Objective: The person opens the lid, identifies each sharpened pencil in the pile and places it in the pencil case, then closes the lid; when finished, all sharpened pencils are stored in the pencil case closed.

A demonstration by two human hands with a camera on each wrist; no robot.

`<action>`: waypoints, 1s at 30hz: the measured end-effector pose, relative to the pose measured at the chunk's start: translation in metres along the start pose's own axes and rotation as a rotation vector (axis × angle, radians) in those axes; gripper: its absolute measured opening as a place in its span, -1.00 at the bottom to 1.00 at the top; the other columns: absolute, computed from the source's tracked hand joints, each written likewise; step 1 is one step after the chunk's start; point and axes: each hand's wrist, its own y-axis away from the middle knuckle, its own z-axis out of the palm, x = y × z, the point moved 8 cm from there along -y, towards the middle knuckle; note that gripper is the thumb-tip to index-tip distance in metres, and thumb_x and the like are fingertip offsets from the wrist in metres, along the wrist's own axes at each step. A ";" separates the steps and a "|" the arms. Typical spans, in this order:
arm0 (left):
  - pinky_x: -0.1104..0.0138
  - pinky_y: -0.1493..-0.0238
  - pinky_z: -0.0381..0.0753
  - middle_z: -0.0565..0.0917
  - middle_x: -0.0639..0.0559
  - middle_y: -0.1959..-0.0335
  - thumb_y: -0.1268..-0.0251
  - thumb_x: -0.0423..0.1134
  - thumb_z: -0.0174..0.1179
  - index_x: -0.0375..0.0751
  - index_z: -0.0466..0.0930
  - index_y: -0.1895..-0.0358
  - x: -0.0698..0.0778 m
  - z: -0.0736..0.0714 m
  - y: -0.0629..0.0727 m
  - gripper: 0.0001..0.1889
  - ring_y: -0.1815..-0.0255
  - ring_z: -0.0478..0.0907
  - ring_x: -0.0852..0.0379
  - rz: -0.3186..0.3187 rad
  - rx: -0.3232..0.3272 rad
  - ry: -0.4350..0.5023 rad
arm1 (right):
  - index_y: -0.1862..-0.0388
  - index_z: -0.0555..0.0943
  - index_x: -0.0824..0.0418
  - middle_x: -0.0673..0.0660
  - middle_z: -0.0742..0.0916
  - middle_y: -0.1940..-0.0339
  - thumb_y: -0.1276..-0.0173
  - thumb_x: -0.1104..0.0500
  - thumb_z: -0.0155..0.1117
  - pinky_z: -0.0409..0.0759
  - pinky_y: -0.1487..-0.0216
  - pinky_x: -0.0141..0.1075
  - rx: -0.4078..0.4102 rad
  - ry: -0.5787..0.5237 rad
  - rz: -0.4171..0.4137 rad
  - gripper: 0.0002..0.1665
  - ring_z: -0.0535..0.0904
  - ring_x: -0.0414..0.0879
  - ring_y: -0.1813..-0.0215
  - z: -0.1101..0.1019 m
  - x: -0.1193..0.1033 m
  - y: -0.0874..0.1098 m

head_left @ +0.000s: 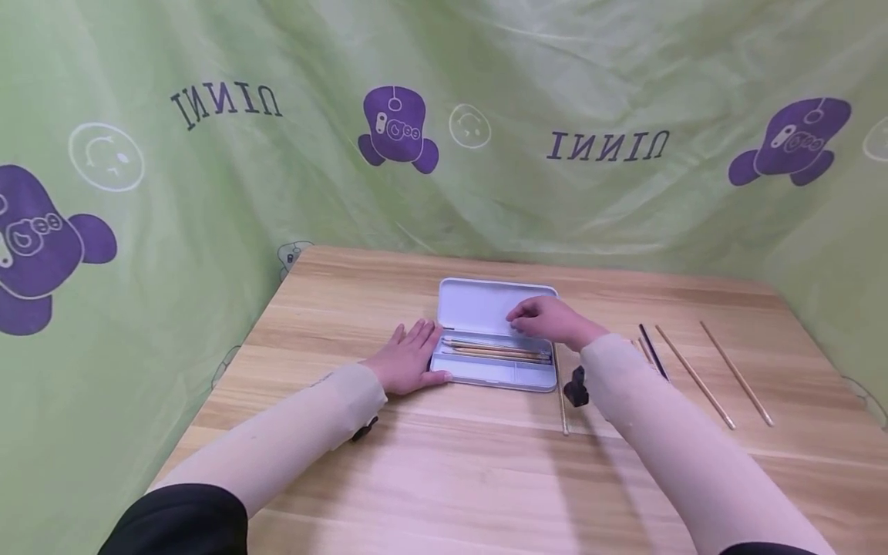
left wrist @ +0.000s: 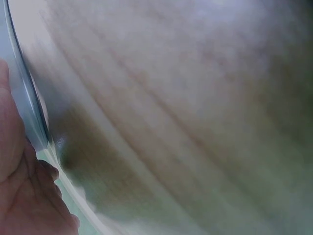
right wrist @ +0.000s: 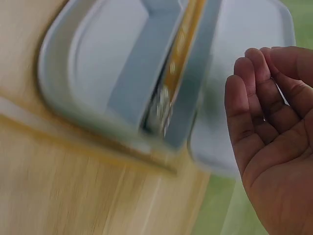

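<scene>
A pale pencil case (head_left: 475, 371) lies on the table with its lid (head_left: 472, 304) folded back. Several pencils (head_left: 496, 352) lie lengthwise in the compartment nearer the hinge. My left hand (head_left: 409, 361) rests at the case's left end, fingers straight, thumb along the front corner. In the left wrist view, part of that hand (left wrist: 22, 171) shows beside the case's edge. Above the lid hovers my right hand (head_left: 548, 317), its fingers loosely bent. The right wrist view shows nothing in that hand (right wrist: 274, 137). One wooden pencil (head_left: 563, 408) lies along the case's right end.
To the right, a dark pencil (head_left: 654, 352) and wooden pencils (head_left: 694, 375) lie on the table (head_left: 451, 470), some partly hidden behind the right sleeve. A green printed curtain (head_left: 520, 208) hangs behind the table and along its sides.
</scene>
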 end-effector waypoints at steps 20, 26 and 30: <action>-0.11 -0.60 -0.35 -0.16 -0.26 -0.69 -0.51 0.40 -0.08 -0.32 -0.22 -0.68 0.000 0.001 -0.002 0.04 -0.69 -0.33 -0.14 -0.009 -0.015 -0.010 | -0.34 0.39 0.65 0.55 0.57 -0.25 -0.63 0.25 0.05 0.56 -0.29 0.02 0.136 -0.196 0.141 -0.49 0.55 0.29 -0.25 -0.060 0.056 0.069; -0.10 -0.60 -0.35 -0.17 -0.27 -0.69 -0.51 0.40 -0.07 -0.33 -0.24 -0.68 -0.003 0.003 -0.003 0.05 -0.69 -0.34 -0.14 -0.008 -0.006 0.000 | -0.39 0.35 0.63 0.56 0.51 -0.34 -0.62 0.27 0.02 0.55 -0.31 -0.04 0.233 -0.237 0.241 -0.47 0.52 0.28 -0.29 -0.064 0.079 0.085; -0.12 -0.60 -0.34 -0.16 -0.28 -0.69 -0.51 0.39 -0.07 -0.34 -0.23 -0.67 -0.003 0.005 -0.005 0.05 -0.69 -0.33 -0.15 0.003 -0.001 0.004 | -0.39 0.38 0.58 0.52 0.50 -0.36 -0.62 0.26 0.02 0.61 -0.15 -0.23 0.311 -0.221 0.320 -0.49 0.55 0.17 -0.22 -0.061 0.095 0.092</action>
